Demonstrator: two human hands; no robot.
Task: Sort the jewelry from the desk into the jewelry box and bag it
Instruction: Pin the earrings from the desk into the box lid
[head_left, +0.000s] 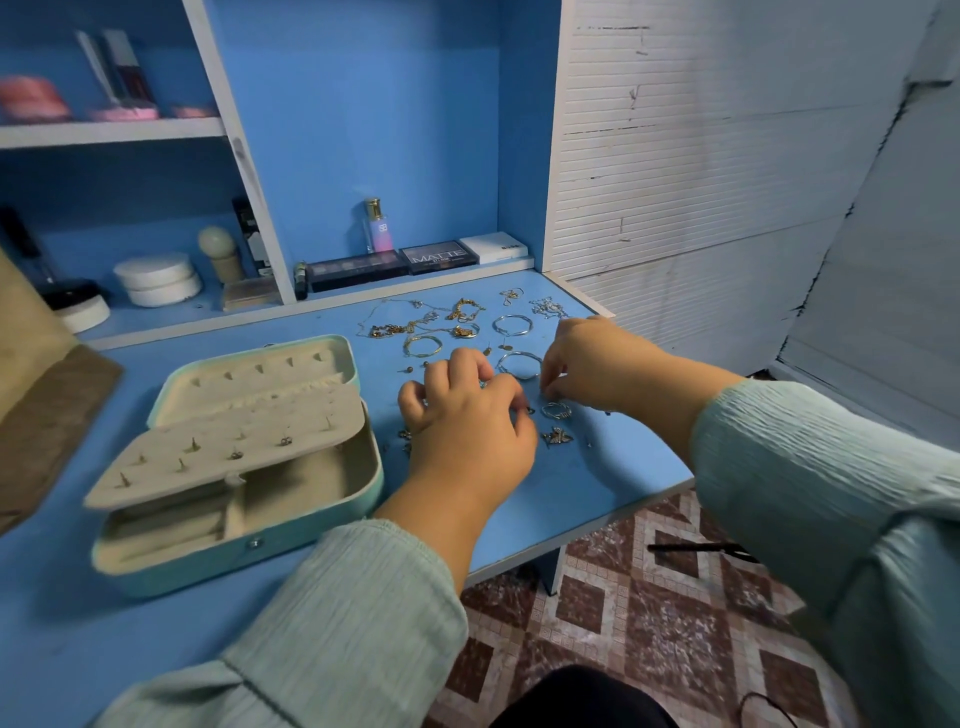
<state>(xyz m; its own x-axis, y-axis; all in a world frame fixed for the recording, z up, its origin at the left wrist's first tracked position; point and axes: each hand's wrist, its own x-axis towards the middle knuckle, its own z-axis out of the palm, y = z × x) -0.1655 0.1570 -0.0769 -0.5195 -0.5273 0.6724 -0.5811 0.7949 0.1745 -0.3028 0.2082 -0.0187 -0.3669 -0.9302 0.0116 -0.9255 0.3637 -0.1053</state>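
The left hand (467, 415) hovers low over the blue desk (571, 493), knuckles up and fingers curled downward into the scattered jewelry. Whether those fingers pinch anything cannot be told, since the back of the hand covers their tips. The right hand (592, 364) sits just to its right and slightly farther away, fingers also bent down toward the desk, thumb and forefinger drawn close together; what lies between them, if anything, is too small to make out. Both wrists emerge from pale green ribbed sleeves (363, 597).

Between and just near of the two hands lie a silver ring (556, 410) and a small winged charm (557, 436). A few dark little pieces (405, 435) peek out from under the left hand's near-left edge, partly hidden. Beyond the hands rest silver hoops (512, 325), a gold hoop (423, 345), and tangled gold chains (465, 309); farthest off, a silver chain (548, 307) is blurred.

To the left stands the open jewelry box (249, 551), teal outside and beige within. Its earring panel (228, 441) is tilted up over the lower tray, carrying several studs and hiding much of the compartments below. A brown bag (31, 395) is cut off at the left edge.

At the far back, eyeshadow palettes (395, 262) and a perfume bottle (376, 226) line the shelf.
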